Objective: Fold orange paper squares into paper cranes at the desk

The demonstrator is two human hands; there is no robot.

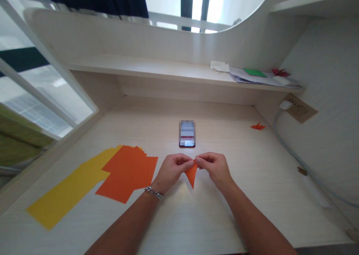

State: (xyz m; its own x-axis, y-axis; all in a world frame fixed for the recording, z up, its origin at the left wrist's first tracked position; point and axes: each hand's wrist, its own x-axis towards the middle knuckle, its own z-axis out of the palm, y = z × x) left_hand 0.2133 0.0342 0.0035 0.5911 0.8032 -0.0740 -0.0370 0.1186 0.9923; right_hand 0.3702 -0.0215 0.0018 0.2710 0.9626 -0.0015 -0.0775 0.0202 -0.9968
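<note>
A small folded piece of orange paper (pixel 192 175) hangs between my hands just above the desk, its point facing down toward me. My left hand (pixel 174 169), with a chain bracelet at the wrist, pinches its upper left part. At the upper right corner, the thumb and fingers of my right hand (pixel 215 167) are closed on the same paper. The fingertips of both hands nearly meet and hide the top edge. Just beyond them a phone (pixel 187 133) lies on the desk, its screen blurred.
Orange sheets (pixel 131 172) and fanned yellow sheets (pixel 67 187) lie on the desk (pixel 174 225) at left. A folded orange figure (pixel 258 126) sits at the back right. Papers (pixel 252 77) rest on the shelf (pixel 157 68). A cable (pixel 297 158) runs down from the wall socket (pixel 301 109).
</note>
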